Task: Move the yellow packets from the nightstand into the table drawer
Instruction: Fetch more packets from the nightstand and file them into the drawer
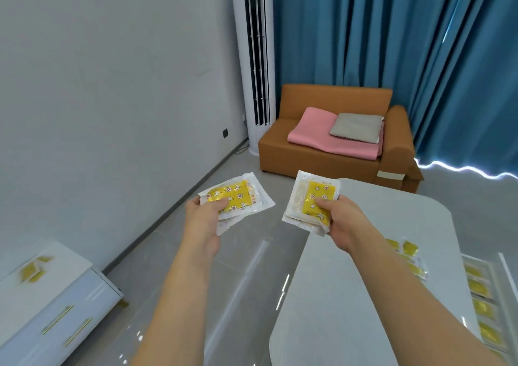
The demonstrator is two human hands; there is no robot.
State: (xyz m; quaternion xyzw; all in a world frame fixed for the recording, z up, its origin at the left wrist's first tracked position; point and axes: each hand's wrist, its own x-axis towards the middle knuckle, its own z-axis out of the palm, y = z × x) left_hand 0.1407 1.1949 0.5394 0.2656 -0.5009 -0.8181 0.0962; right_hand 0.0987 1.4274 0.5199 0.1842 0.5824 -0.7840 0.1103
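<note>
— What do the hands hold?
— The left hand point(203, 215) pinches a stack of yellow packets point(238, 197); the right hand point(340, 219) grips another stack point(315, 197).
— Any elsewhere?
— Some on the nightstand point(56, 290), more in the open drawer point(483, 304) beside the worktop point(378, 253).

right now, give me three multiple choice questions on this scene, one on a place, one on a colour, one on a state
1. Where do packets not in the hands still lie, at lower left?
A. on the white nightstand
B. on the sofa
C. on the floor

2. What colour is the blanket on the sofa?
A. blue
B. pink
C. green

3. What is the right hand doing?
A. hanging open, holding nothing
B. pressing flat on the table
C. holding a stack of yellow packets

Answers:
1 A, a blurred yellow pile sits on the nightstand top.
2 B, the folded blanket under the grey cushion is pink.
3 C, its thumb lies over the top packet, just as the left hand holds its own stack.
</note>
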